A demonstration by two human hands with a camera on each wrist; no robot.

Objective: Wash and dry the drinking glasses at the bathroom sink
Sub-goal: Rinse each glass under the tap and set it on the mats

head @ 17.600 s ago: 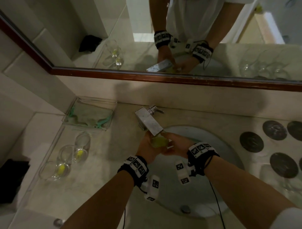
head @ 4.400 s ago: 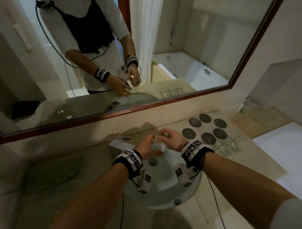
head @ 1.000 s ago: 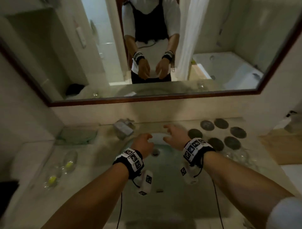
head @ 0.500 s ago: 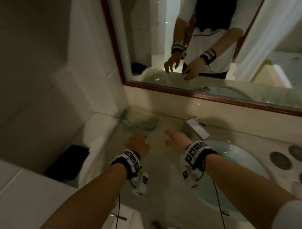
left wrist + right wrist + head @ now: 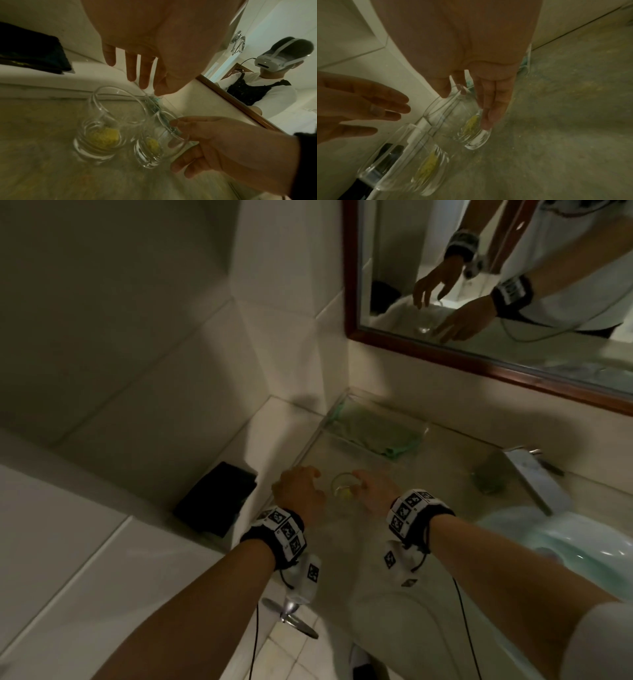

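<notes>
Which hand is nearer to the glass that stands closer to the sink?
Right. The right hand already curls its fingers round that glass. The left hand hovers open above and beside it, over the other glass, touching neither.

— What lies out past the fingers?
— A clear tray [image 5: 346,419] with a green cloth [image 5: 376,433] in it, under a wood-framed mirror [image 5: 352,285].
— And off to the left of the wrists?
— A folded black cloth [image 5: 215,501] on a white ledge [image 5: 68,542].
— To the right?
— A green sponge [image 5: 488,479] on the stone counter [image 5: 445,453].
</notes>
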